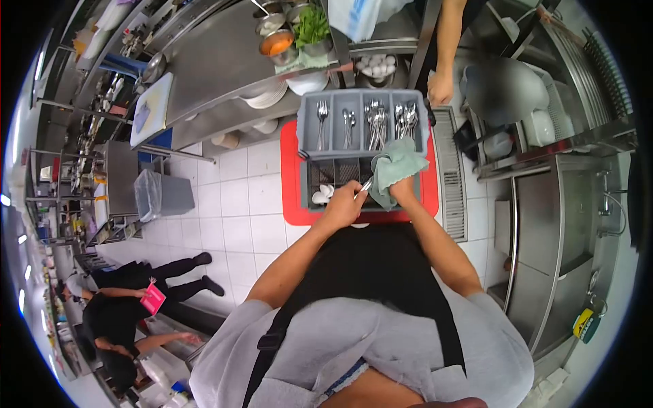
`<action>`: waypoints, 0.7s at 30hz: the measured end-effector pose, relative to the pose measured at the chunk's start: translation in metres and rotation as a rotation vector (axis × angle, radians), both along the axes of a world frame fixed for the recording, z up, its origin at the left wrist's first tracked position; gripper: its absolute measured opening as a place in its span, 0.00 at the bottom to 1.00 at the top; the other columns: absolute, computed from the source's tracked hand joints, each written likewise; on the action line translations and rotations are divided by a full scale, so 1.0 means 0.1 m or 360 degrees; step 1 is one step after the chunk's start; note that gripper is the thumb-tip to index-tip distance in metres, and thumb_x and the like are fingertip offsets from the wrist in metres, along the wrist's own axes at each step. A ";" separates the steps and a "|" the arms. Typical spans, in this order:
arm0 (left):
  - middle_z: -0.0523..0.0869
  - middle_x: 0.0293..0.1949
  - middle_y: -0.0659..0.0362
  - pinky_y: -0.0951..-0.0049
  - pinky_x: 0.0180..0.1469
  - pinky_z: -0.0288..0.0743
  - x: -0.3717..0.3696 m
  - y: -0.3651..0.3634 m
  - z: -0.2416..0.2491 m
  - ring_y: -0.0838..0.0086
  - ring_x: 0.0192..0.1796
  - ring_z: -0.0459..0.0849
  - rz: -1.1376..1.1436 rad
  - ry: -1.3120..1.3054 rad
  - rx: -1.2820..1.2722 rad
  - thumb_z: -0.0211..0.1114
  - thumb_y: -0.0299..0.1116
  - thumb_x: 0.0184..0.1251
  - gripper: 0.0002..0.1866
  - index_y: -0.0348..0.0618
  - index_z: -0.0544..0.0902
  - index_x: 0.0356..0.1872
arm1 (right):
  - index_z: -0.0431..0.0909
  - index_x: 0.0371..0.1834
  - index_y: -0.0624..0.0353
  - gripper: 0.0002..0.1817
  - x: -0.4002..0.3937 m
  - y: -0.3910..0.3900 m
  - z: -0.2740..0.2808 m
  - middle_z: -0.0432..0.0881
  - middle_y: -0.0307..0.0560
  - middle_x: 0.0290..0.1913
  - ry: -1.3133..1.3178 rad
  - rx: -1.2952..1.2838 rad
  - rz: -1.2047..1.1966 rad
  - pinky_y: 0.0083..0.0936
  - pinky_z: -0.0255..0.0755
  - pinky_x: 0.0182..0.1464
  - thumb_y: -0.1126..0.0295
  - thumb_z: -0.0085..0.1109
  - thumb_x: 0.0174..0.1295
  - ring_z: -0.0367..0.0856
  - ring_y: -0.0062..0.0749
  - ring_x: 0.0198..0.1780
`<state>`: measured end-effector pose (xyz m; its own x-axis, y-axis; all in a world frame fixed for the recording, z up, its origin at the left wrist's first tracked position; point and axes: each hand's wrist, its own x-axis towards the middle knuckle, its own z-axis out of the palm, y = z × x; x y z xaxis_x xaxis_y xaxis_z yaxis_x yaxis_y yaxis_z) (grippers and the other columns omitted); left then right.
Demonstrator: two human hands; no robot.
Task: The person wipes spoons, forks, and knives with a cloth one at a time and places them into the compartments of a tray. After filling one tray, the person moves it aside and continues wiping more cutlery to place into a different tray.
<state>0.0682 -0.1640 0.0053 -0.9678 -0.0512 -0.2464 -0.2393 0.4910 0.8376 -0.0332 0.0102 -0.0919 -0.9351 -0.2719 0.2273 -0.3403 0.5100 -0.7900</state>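
Note:
My left hand (342,205) is closed on the handle of a metal piece of cutlery (366,185), whose far end is hidden in a pale green cloth (394,170). My right hand (403,190) grips that cloth around it. Under my hands is a dark, divided cutlery bin (348,168), with white spoons (322,194) in its left part. Just beyond stands a grey cutlery tray (330,148) with forks (322,117), small spoons (349,122) and larger cutlery (376,121) sorted in its compartments. Both containers rest on a red lid-like surface (290,183).
A steel counter (204,58) with pots and leafy greens (312,28) lies ahead left. Another person's hand (441,87) hangs beyond the tray's right corner. People (122,306) work at the left. A grey bin (178,196) stands on the tiled floor, and a sink (578,255) is at right.

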 end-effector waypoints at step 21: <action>0.80 0.19 0.58 0.76 0.19 0.66 -0.05 0.43 0.18 0.80 0.15 0.74 0.0498 -0.0017 0.0524 0.44 0.37 0.83 0.14 0.36 0.72 0.50 | 0.69 0.59 0.58 0.19 0.04 -0.18 0.40 0.77 0.40 0.41 -0.0819 -0.1421 -0.0134 0.27 0.78 0.42 0.73 0.59 0.67 0.79 0.25 0.42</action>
